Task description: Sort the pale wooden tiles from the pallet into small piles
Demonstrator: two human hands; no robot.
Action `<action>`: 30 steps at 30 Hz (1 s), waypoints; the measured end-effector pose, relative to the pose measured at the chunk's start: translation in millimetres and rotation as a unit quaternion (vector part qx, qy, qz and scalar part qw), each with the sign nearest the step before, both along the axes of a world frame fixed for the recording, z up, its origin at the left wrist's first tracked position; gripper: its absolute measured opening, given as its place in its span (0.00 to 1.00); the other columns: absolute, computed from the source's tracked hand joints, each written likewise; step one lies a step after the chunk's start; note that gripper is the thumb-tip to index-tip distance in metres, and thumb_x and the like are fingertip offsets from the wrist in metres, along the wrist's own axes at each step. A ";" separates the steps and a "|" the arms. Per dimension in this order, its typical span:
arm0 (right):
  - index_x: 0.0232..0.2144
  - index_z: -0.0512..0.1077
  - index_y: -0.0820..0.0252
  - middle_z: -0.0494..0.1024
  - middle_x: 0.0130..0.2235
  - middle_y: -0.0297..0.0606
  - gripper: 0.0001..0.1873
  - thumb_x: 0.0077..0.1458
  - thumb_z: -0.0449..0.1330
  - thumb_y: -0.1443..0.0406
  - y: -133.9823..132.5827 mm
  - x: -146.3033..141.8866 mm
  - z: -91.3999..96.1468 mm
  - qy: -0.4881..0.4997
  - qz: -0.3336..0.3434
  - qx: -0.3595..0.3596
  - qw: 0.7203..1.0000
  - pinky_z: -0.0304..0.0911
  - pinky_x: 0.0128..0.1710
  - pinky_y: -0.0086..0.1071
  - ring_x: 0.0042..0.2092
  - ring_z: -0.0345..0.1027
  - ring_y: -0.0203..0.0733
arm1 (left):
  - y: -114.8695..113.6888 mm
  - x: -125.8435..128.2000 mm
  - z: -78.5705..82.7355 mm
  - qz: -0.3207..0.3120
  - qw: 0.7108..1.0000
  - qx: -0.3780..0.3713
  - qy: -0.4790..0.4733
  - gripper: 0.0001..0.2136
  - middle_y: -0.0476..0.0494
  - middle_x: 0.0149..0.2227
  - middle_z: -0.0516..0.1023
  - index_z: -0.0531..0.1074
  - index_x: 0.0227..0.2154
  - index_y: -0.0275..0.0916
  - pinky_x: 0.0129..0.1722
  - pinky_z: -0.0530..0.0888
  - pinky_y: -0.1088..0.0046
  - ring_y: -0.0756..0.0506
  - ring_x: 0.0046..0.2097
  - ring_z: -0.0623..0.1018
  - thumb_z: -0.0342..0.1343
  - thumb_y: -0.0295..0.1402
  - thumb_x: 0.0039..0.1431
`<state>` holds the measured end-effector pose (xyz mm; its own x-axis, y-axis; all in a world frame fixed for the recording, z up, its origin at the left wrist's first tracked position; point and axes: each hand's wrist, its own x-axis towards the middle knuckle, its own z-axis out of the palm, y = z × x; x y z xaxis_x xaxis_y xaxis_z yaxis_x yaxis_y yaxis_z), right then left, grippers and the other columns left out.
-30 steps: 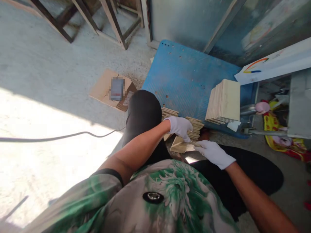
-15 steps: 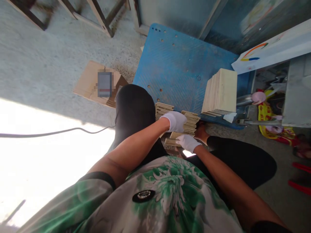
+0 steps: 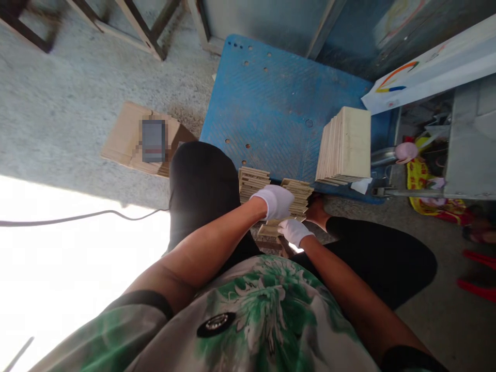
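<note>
As the right hand (image 3: pixel 296 232) pinches a thin pale board (image 3: pixel 268 230), what the left hand (image 3: pixel 278 202) or box (image 3: pixel 121 135) holds is hidden.

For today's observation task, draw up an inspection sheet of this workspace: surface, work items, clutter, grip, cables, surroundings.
Surface: blue pallet with small round holes, lying on a concrete floor.
Work items: large board stack on the pallet; left small stack and right small stack near its front edge; a loose board nearer the body.
Clutter: cardboard box bearing a pixelated item; yellow-and-red bag at the right.
Grip: gloved left hand at the right small stack, fingers hidden; gloved right hand at the loose board, hold unclear.
Cables: dark cable running toward the left knee.
Surroundings: wooden frame; white printed panel.
</note>
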<state>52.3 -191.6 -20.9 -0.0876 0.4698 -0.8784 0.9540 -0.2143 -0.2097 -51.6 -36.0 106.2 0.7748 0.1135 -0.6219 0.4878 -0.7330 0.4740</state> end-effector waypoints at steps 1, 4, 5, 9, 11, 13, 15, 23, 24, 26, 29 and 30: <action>0.44 0.76 0.62 0.78 0.46 0.47 0.15 0.62 0.54 0.62 0.0 0.0 -0.7 -0.012 -0.003 0.001 1.000 0.59 0.45 0.30 0.48 0.72 0.45 | -0.3 0.5 -0.3 0.001 1.000 0.002 -0.001 0.20 0.32 0.47 0.78 0.75 0.47 0.32 0.44 0.74 0.64 0.36 0.47 0.78 0.53 0.39 0.58; 0.44 0.76 0.64 0.78 0.45 0.50 0.15 0.62 0.54 0.61 2.1 2.3 1.5 -0.058 -0.020 0.021 0.998 0.60 0.45 0.33 0.48 0.72 0.48 | -2.2 1.1 -3.4 0.006 1.000 0.004 0.002 0.20 0.32 0.48 0.78 0.74 0.49 0.31 0.45 0.74 0.64 0.35 0.48 0.78 0.53 0.40 0.58; 0.44 0.76 0.64 0.78 0.45 0.51 0.16 0.63 0.53 0.61 3.6 3.9 4.5 -0.073 -0.027 0.033 0.996 0.60 0.45 0.34 0.49 0.71 0.49 | -2.8 1.2 -5.1 0.009 1.000 0.005 0.005 0.20 0.32 0.48 0.78 0.74 0.49 0.31 0.45 0.74 0.64 0.36 0.48 0.78 0.53 0.39 0.59; 0.42 0.76 0.66 0.78 0.44 0.53 0.21 0.66 0.47 0.60 11.7 10.0 27.6 -0.100 -0.053 0.087 0.990 0.59 0.46 0.36 0.49 0.71 0.51 | -4.5 1.9 -13.9 0.016 1.000 0.009 0.021 0.19 0.32 0.47 0.78 0.74 0.49 0.32 0.47 0.73 0.65 0.37 0.48 0.78 0.53 0.38 0.59; 0.44 0.76 0.63 0.78 0.45 0.50 0.20 0.65 0.47 0.61 15.5 11.4 43.1 -0.085 -0.063 0.116 0.988 0.59 0.46 0.34 0.49 0.70 0.49 | -4.9 2.4 -19.0 0.017 0.999 0.004 0.032 0.19 0.31 0.48 0.77 0.75 0.49 0.32 0.47 0.73 0.65 0.36 0.49 0.77 0.53 0.38 0.58; 0.45 0.76 0.60 0.78 0.46 0.46 0.19 0.65 0.47 0.61 17.0 11.0 57.8 -0.067 -0.079 0.145 0.984 0.58 0.45 0.30 0.49 0.70 0.45 | -5.6 2.4 -24.1 0.021 0.999 -0.006 0.044 0.19 0.31 0.48 0.77 0.75 0.48 0.32 0.48 0.73 0.64 0.35 0.49 0.77 0.54 0.38 0.58; 0.43 0.77 0.59 0.79 0.43 0.43 0.21 0.67 0.45 0.58 14.8 8.8 69.4 -0.061 -0.104 0.170 0.978 0.59 0.41 0.27 0.45 0.72 0.41 | -7.4 1.6 -29.1 0.025 0.998 -0.010 0.052 0.19 0.31 0.48 0.77 0.75 0.48 0.32 0.49 0.73 0.62 0.34 0.50 0.77 0.53 0.37 0.58; 0.32 0.76 0.58 0.80 0.32 0.37 0.23 0.64 0.47 0.52 -11.8 -15.3 68.2 0.044 -0.298 0.208 0.931 0.57 0.31 0.26 0.34 0.71 0.37 | -25.1 -8.0 -51.5 0.014 0.995 0.003 0.096 0.20 0.29 0.49 0.77 0.75 0.49 0.31 0.49 0.73 0.63 0.33 0.51 0.76 0.56 0.34 0.54; 0.31 0.76 0.58 0.80 0.33 0.37 0.24 0.64 0.47 0.52 -12.3 -17.0 64.8 0.051 -0.281 0.210 0.935 0.56 0.32 0.27 0.35 0.71 0.37 | -26.9 -9.5 -54.6 0.011 0.994 0.004 0.104 0.21 0.29 0.49 0.77 0.76 0.49 0.31 0.49 0.73 0.63 0.33 0.51 0.76 0.57 0.34 0.53; 0.31 0.77 0.58 0.80 0.35 0.39 0.24 0.64 0.46 0.51 -11.0 -17.4 57.7 0.046 -0.239 0.206 0.948 0.56 0.35 0.28 0.37 0.72 0.39 | -29.1 -13.1 -60.0 0.010 0.993 0.009 0.117 0.20 0.28 0.47 0.78 0.77 0.48 0.31 0.49 0.74 0.63 0.33 0.50 0.77 0.58 0.32 0.51; 0.32 0.77 0.60 0.81 0.38 0.44 0.24 0.63 0.47 0.52 -6.8 -12.4 47.8 0.012 -0.216 0.185 0.958 0.56 0.37 0.30 0.41 0.73 0.42 | -28.9 -20.3 -65.1 0.019 0.992 0.021 0.125 0.20 0.28 0.46 0.78 0.77 0.46 0.31 0.48 0.74 0.64 0.33 0.49 0.77 0.57 0.32 0.50; 0.32 0.77 0.60 0.81 0.38 0.45 0.24 0.63 0.48 0.53 -5.6 -10.3 45.1 0.003 -0.219 0.179 0.959 0.57 0.37 0.30 0.41 0.73 0.43 | -28.5 -22.6 -66.2 0.024 0.991 0.024 0.126 0.20 0.28 0.46 0.78 0.77 0.46 0.30 0.48 0.74 0.64 0.33 0.49 0.78 0.57 0.32 0.51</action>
